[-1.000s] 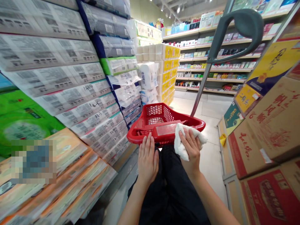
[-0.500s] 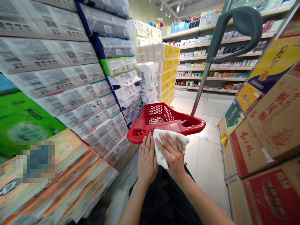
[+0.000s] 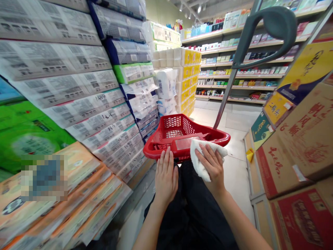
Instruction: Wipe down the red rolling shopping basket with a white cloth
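A red plastic shopping basket (image 3: 166, 129) stands in the aisle in front of me, its grey pull handle (image 3: 262, 33) rising up to the right. My left hand (image 3: 165, 177) lies flat, fingers together, with its fingertips on the basket's near rim. My right hand (image 3: 212, 165) presses a white cloth (image 3: 200, 166) against the near rim, right of centre, fingers spread over the cloth. My dark trousers fill the space below both hands.
Stacked packs of tissue paper (image 3: 78, 104) wall the left side. Cardboard boxes (image 3: 299, 146) line the right. Pale floor tiles (image 3: 234, 121) run ahead to product shelves (image 3: 234, 69) at the back. A small yellow object (image 3: 249, 155) lies by the boxes.
My right hand swept the cloth left along the basket's near rim until it met my left hand, then back to the right. The left hand stayed on the rim.
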The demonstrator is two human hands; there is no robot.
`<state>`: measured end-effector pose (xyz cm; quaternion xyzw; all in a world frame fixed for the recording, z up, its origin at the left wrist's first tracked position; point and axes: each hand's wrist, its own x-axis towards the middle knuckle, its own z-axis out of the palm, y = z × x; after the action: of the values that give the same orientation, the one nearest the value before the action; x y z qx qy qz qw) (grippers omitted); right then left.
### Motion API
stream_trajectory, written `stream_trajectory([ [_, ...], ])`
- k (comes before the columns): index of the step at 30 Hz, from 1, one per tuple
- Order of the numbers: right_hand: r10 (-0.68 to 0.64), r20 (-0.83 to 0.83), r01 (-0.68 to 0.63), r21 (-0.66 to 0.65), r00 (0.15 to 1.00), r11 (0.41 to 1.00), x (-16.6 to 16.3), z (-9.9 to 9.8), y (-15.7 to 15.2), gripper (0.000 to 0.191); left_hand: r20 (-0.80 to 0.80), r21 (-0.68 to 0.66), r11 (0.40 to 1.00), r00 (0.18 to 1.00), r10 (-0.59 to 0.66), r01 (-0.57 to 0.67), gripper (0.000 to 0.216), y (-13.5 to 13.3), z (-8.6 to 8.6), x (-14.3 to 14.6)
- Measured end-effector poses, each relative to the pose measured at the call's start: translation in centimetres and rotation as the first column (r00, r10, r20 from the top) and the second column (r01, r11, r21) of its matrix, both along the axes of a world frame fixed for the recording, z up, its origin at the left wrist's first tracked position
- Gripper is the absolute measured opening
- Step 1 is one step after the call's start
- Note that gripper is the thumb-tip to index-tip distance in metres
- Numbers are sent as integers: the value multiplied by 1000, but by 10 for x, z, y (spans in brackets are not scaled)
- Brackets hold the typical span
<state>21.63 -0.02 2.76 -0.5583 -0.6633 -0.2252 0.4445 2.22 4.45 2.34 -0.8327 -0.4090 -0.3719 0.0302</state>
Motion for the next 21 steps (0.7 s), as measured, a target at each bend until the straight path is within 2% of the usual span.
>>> stream_trajectory([
  [4,-40,-40,42,54,998,998,19,-5,0,52,14,-9,1000,1000,3,-2,65,-1,0,1],
  [8,-53,-81,59,66,995,996,18,-6,0,53,5,-5,1000,1000,7,-7,65,0,0,1],
  [14,-88,-120,90,6,989,996,-17,7,2,50,18,2,1000,1000,-2,2,66,0,0,0],
  [21,36,-27,-38,-67,999,997,-64,13,8,48,24,5,999,999,-33,33,65,0,-1,-2],
])
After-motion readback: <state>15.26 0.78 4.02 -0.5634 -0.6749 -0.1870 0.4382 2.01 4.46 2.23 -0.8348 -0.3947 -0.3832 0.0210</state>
